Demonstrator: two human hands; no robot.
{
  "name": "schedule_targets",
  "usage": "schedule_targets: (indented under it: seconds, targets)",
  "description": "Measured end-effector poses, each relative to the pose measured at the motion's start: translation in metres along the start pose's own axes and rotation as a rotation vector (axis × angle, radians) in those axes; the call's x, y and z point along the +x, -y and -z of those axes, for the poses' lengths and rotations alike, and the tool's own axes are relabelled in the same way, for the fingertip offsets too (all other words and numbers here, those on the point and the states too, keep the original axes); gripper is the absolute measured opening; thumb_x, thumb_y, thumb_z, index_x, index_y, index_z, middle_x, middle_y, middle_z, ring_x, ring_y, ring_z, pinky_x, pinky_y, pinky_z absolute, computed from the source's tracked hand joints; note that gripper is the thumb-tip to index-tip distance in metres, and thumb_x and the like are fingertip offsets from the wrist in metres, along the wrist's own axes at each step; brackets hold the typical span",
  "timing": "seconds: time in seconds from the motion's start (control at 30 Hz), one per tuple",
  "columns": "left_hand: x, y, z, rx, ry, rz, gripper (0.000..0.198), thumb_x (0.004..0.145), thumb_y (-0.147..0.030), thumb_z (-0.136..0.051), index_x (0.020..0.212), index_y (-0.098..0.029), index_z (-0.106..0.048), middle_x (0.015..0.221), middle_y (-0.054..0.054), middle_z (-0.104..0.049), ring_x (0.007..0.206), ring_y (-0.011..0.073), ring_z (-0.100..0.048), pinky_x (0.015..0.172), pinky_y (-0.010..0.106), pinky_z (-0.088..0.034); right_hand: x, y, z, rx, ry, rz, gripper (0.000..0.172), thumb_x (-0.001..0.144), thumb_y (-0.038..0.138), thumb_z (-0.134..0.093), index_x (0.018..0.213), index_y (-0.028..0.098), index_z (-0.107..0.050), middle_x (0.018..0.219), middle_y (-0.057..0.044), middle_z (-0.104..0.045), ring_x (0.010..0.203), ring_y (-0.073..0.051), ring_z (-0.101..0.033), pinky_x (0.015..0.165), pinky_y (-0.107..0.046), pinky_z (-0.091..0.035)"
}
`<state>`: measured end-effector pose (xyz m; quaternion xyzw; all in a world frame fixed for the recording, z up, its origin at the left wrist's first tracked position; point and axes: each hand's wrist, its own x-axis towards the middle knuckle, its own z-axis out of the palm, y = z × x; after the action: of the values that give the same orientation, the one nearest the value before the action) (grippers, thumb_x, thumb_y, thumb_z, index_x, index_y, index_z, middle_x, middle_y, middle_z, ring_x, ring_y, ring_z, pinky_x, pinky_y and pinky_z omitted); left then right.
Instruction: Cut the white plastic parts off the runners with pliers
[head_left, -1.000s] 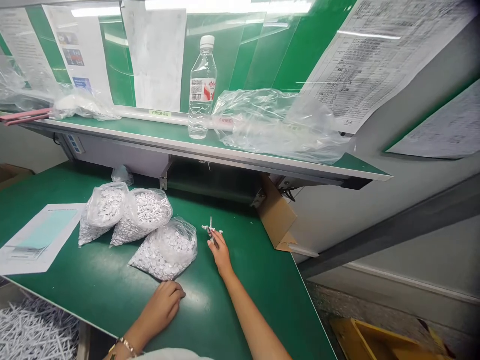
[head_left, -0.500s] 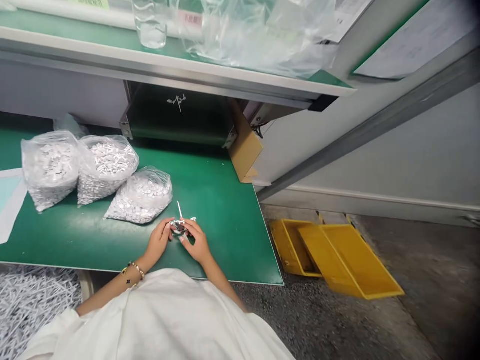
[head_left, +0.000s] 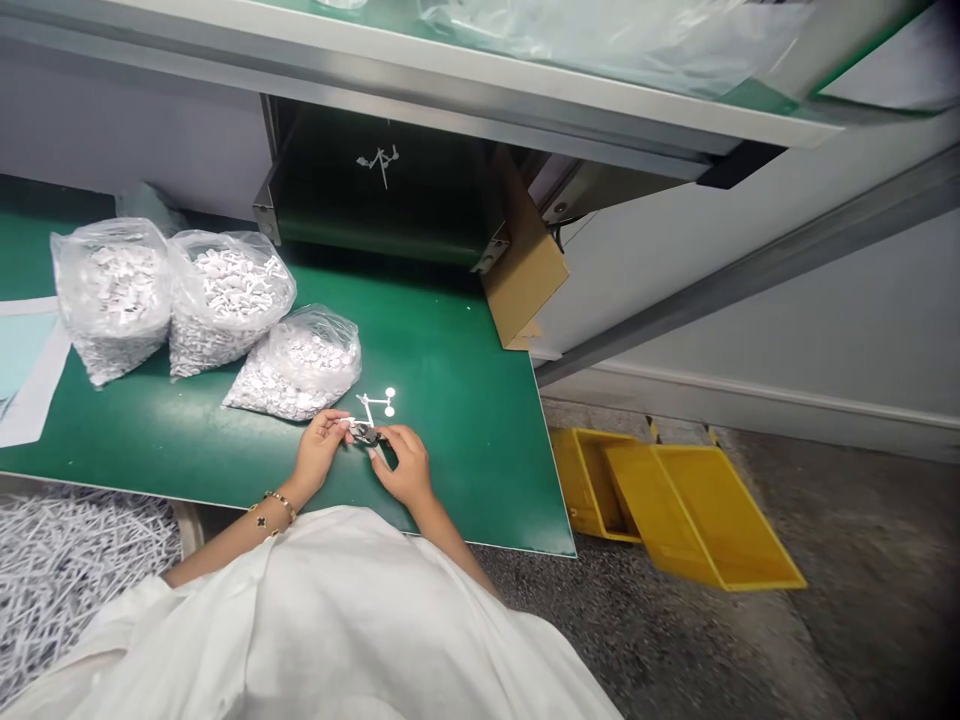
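Note:
Over the green table, my left hand (head_left: 319, 452) is closed, pinching one end of a white plastic sprue (head_left: 367, 402) by the fingertips. The sprue is a thin branching stem with two round discs on its far right side. My right hand (head_left: 407, 465) is closed around small metal nippers (head_left: 366, 434), whose dark head lies against the sprue between my hands. Fingers partly hide the nippers' handles. Just beyond my left hand sits a clear bag of small white parts (head_left: 296, 370).
Two more bags of white parts, a middle bag (head_left: 229, 290) and a left bag (head_left: 124, 300), stand farther left. Another sprue (head_left: 381, 165) lies on a dark conveyor belt (head_left: 330, 215) under the shelf edge (head_left: 450, 90). White scraps (head_left: 82, 570) fill a bin lower left; yellow crates (head_left: 675, 510) are on the floor.
My view has tipped downward. The sprue has turned in my hands, so its two discs now show beyond my right hand. Both hands keep their hold close together.

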<state>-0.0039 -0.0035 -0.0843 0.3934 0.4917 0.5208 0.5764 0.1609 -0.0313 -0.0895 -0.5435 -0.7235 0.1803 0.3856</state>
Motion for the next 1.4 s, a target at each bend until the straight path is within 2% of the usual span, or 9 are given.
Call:
schedule_targets:
  seconds: [0.27, 0.47, 0.73, 0.87, 1.4]
  targets:
    - [0.0032, 0.0014, 0.0000, -0.061, -0.089, 0.007, 0.030, 0.070, -0.038, -0.071, 0.088, -0.014, -0.065, 0.059, -0.004, -0.057, 0.059, 0.0097, -0.053, 0.064, 0.023, -0.043, 0.0005, 0.0009, -0.0027, -0.090, 0.047, 0.031, 0.024, 0.081, 0.029, -0.054, 0.103, 0.022, -0.063, 0.093, -0.005, -0.064, 0.088, -0.021, -0.058, 0.081, -0.035, -0.045]
    - [0.0033, 0.0015, 0.0007, -0.048, -0.098, 0.034, 0.028, 0.070, -0.036, -0.071, 0.088, -0.014, -0.067, 0.057, -0.004, -0.055, 0.057, 0.0088, -0.051, 0.061, 0.022, -0.041, -0.0006, -0.0002, -0.0050, -0.127, 0.041, 0.027, 0.024, 0.082, 0.029, -0.054, 0.104, 0.022, -0.063, 0.094, -0.006, -0.064, 0.089, -0.021, -0.058, 0.081, -0.034, -0.044]
    - [0.0037, 0.0037, 0.0039, -0.006, -0.006, 0.044, 0.026, 0.072, -0.036, -0.070, 0.086, -0.014, -0.065, 0.059, -0.004, -0.055, 0.055, 0.0078, -0.049, 0.057, 0.020, -0.039, -0.0018, -0.0016, -0.0053, -0.173, -0.011, 0.047, 0.024, 0.085, 0.033, -0.053, 0.103, 0.021, -0.064, 0.089, -0.006, -0.063, 0.086, -0.021, -0.057, 0.077, -0.033, -0.045]
    - [0.0039, 0.0041, 0.0054, 0.041, 0.033, 0.046, 0.026, 0.074, -0.038, -0.068, 0.086, -0.014, -0.065, 0.062, -0.003, -0.056, 0.055, 0.0079, -0.048, 0.055, 0.020, -0.038, -0.0022, -0.0019, -0.0048, -0.157, -0.008, 0.049, 0.024, 0.086, 0.032, -0.053, 0.104, 0.021, -0.064, 0.093, -0.007, -0.064, 0.088, -0.021, -0.057, 0.080, -0.034, -0.045]
    - [0.0052, 0.0031, 0.0070, 0.038, 0.051, 0.073, 0.026, 0.075, -0.038, -0.067, 0.085, -0.014, -0.066, 0.057, -0.004, -0.052, 0.051, 0.0069, -0.043, 0.052, 0.019, -0.034, -0.0014, 0.0002, -0.0035, -0.168, 0.011, 0.046, 0.025, 0.086, 0.031, -0.053, 0.106, 0.021, -0.065, 0.090, -0.007, -0.064, 0.086, -0.021, -0.058, 0.080, -0.034, -0.047]
